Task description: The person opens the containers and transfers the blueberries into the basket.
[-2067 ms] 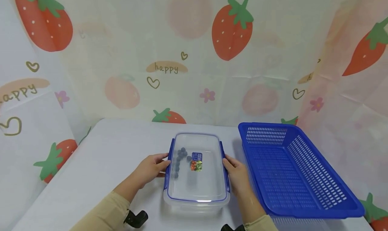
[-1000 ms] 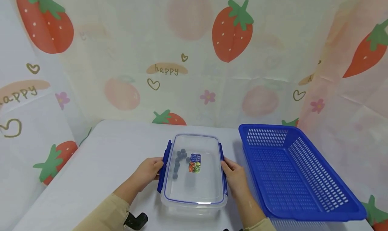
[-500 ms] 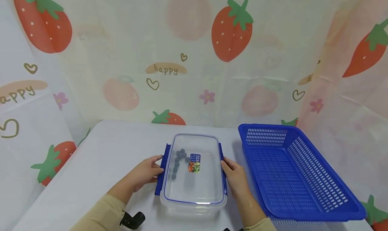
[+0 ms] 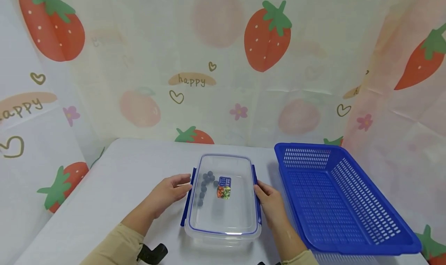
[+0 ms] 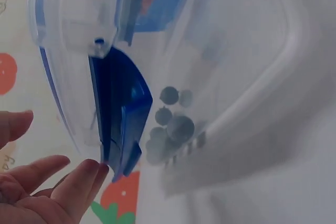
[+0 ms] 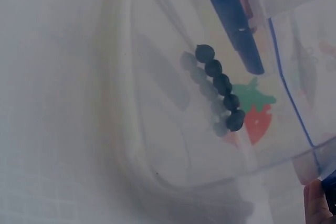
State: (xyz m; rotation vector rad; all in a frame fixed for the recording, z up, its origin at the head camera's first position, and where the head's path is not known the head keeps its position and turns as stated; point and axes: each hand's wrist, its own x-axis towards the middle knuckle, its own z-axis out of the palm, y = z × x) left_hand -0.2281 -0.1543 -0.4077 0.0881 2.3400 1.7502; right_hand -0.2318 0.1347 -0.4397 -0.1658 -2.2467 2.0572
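A clear plastic box [image 4: 223,214] with a clear lid stands on the white table [image 4: 132,168]. Several blueberries [image 4: 203,184] and a small sticker [image 4: 224,187] show through the lid. The left blue latch [image 4: 186,203] sticks out from the box's side. My left hand [image 4: 170,193] is beside it with nearly straight fingers, and its fingertips [image 5: 79,182] touch the lower edge of the latch [image 5: 126,114]. My right hand [image 4: 270,203] lies against the box's right side, bent fingers on the right latch [image 4: 256,199], which sits flat. The right wrist view shows the blueberries [image 6: 220,85] through the wall.
A large blue perforated basket [image 4: 362,187] stands right of the box, close to my right hand. A strawberry-print curtain hangs behind and to both sides of the table. White table stretches to the left of my left hand.
The left latch has swung out from the box's side. My left hand's fingers have straightened and eased off it. The right hand has stayed at the right latch.
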